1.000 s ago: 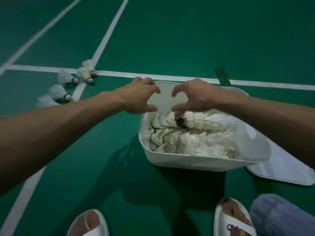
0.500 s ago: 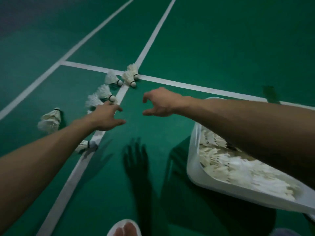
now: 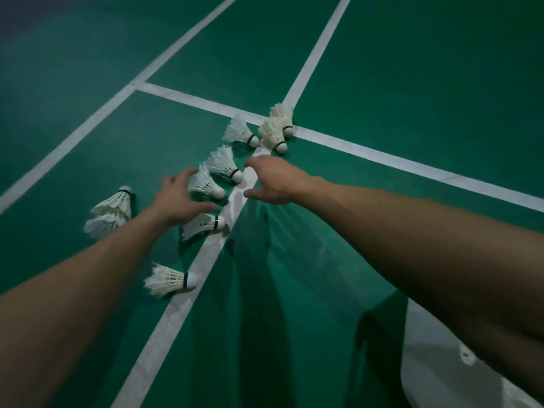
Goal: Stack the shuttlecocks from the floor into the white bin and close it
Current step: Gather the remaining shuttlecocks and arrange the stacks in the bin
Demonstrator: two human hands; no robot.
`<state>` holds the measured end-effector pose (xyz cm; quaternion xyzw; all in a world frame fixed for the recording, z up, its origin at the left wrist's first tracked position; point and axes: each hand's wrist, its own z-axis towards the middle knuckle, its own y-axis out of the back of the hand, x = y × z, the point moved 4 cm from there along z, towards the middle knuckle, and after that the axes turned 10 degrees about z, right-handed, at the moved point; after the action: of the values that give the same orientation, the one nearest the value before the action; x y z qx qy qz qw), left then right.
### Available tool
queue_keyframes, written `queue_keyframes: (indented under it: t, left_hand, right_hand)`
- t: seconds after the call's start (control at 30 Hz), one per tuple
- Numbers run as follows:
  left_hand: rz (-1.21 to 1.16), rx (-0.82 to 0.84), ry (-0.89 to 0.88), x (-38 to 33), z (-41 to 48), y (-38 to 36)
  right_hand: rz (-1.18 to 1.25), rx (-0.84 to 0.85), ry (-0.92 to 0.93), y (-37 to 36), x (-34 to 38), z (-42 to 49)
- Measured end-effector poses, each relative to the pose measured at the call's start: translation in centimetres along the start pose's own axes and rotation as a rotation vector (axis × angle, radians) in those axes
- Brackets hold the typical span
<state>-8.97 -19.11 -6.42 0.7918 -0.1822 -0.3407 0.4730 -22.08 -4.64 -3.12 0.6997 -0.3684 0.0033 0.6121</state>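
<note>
Shuttlecocks (image 3: 223, 163) lie scattered on the green floor (image 3: 294, 275) beside a white line (image 3: 176, 307), and neither hand's grip has closed on one.

They look very light, with brittle feathers that would crush easily, so the firm cork nose or the narrow neck of the skirt seems the safest hold. The left hand (image 3: 179, 201) hovers spread-fingered just over one; the right hand (image 3: 273, 181) hangs open near another. The white bin (image 3: 426, 348) is cut off at the lower right, with its contents behind the forearm and no lid in sight.
</note>
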Motion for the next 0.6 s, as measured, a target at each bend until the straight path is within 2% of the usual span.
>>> queue_keyframes:
  t: [0.17,0.37,0.47,0.6]
  left_hand:
    - [-0.188,-0.029,-0.063,0.6,0.4,-1.2]
    - [-0.296,0.049,-0.135,1.7,0.1,-1.9]
    - [-0.344,0.074,-0.118,1.8,-0.3,-1.9]
    - [-0.360,0.113,-0.122,0.4,-1.1,-1.8]
  right_hand:
    - [-0.051,-0.041,0.043,-1.9,0.7,6.0]
    - [-0.076,0.072,0.102,-3.6,1.7,8.3]
    - [-0.118,-0.053,0.083,-2.8,1.8,7.7]
    - [-0.290,-0.158,0.023,-0.6,0.8,5.7]
